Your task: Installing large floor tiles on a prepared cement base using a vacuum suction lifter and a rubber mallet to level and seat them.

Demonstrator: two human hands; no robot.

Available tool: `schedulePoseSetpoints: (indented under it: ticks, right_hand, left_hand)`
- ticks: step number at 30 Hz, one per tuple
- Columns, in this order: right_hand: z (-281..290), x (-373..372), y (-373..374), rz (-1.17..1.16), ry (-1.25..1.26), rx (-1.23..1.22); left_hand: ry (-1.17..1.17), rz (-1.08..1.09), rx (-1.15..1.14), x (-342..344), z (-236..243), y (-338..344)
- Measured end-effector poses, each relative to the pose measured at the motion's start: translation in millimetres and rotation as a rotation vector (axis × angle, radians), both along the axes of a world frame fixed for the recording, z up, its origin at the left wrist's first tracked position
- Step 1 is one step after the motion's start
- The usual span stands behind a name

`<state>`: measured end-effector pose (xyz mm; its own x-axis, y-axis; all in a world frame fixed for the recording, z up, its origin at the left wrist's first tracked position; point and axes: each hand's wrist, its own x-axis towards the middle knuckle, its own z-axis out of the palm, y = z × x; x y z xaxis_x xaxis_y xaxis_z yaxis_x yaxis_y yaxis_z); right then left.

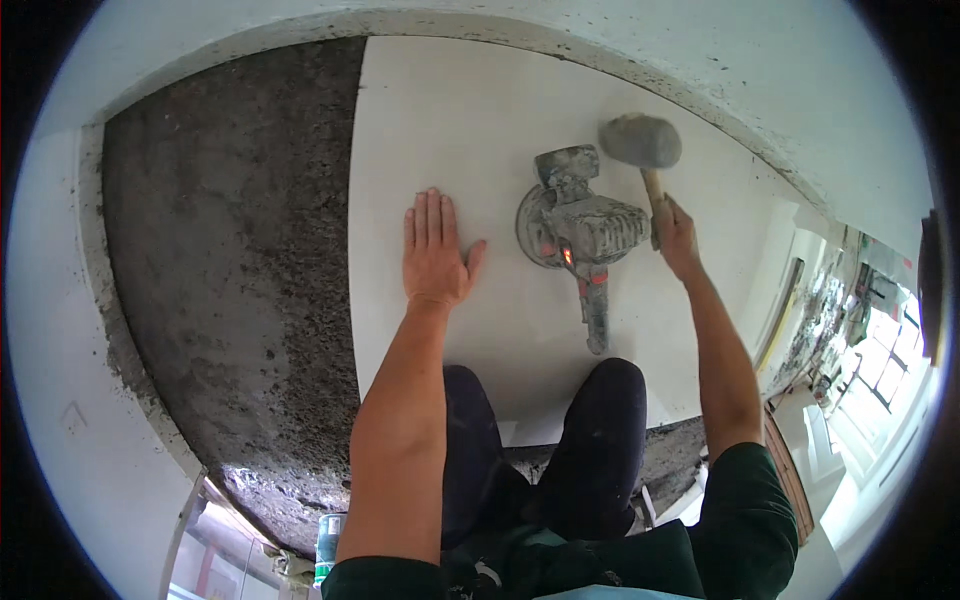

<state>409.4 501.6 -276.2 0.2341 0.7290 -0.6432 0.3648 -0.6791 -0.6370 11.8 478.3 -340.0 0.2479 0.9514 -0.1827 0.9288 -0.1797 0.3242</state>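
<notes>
Under me lies a large white floor tile (pixel 500 110). My left hand (pixel 436 250) rests flat on it, fingers stretched out and thumb apart, close to the tile's left edge. My right hand (pixel 675 237) is wrapped round the wooden handle of a rubber mallet (pixel 642 141). The mallet's grey head is above the far right part of the tile, slightly blurred; whether it touches the surface I cannot tell. Between my hands a dusty tile vibrator (pixel 590 225) stands on the tile, with a round suction pad, a glowing red display and a handle toward me.
Dark rough mortar (pixel 230 220) covers the floor left of the tile. White walls (pixel 780 100) with a stained lower edge bound the far side and the left. A green-and-white can (pixel 327 545) stands at the lower left. At the right, a window (pixel 885 350) lights a cluttered area.
</notes>
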Motion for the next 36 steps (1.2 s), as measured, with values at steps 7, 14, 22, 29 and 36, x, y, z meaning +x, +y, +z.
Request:
schedulePoseSetpoints:
  ticks: [7,14,22,29,36]
  right_hand:
    - [31.5,-123.2,-126.2,0.186,-0.508,0.181]
    - [45.9,-135.0,-86.5,0.164,-0.198,-0.104]
    - [34.7,-115.8,-74.7,0.216,-0.102,-0.048]
    - [43.0,-100.2,-23.9,0.423,-0.128,-0.149]
    - [39.4,-142.7,51.5,0.371,-0.04,-0.18]
  left_hand:
    - [0.047,0.016,0.004,0.2,-0.2,1.8]
    - [-0.54,0.153,0.236,42.9,20.2,93.7]
    - [-0.343,-0.034,-0.426,111.7,59.0,159.7]
    - [-0.42,0.188,-0.35,86.3,52.1,159.3]
    - [-0.445,0.097,-0.165,56.9,32.2,251.7]
